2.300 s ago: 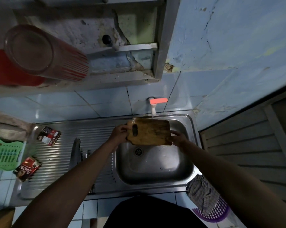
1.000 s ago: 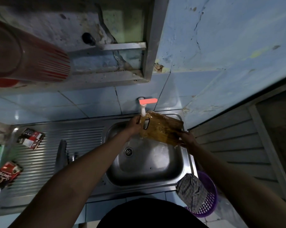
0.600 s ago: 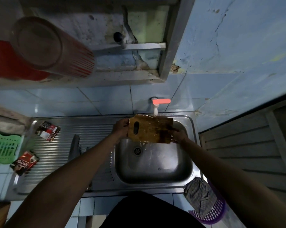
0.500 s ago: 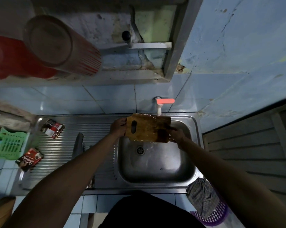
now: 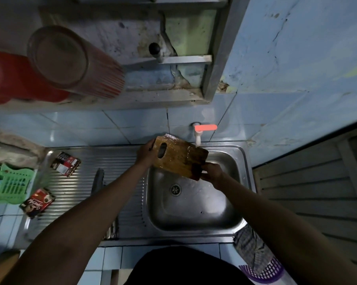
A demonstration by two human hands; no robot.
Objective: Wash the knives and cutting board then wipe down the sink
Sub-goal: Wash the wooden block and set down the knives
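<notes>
A wet wooden cutting board (image 5: 179,158) with a slot handle is held tilted over the steel sink (image 5: 196,220), its right end lower. My left hand (image 5: 145,152) grips the slot end. My right hand (image 5: 211,173) pinches the lower right corner. The white tap (image 5: 198,135) with an orange lever stands just above the board's top edge. A knife (image 5: 98,178) lies on the ribbed drainboard left of the basin, its handle partly hidden by my left forearm.
Two sachet packets (image 5: 65,163) (image 5: 37,203) lie on the drainboard (image 5: 87,194). A green plastic rack (image 5: 8,185) sits at far left. A checked cloth (image 5: 251,246) hangs over a purple basket (image 5: 266,272) at the sink's front right. Cups (image 5: 70,62) rest on a shelf above.
The board has tipped from level to slanted, left end raised and right end lowered. My right hand dropped with the corner; my left hand rose toward the wall.
</notes>
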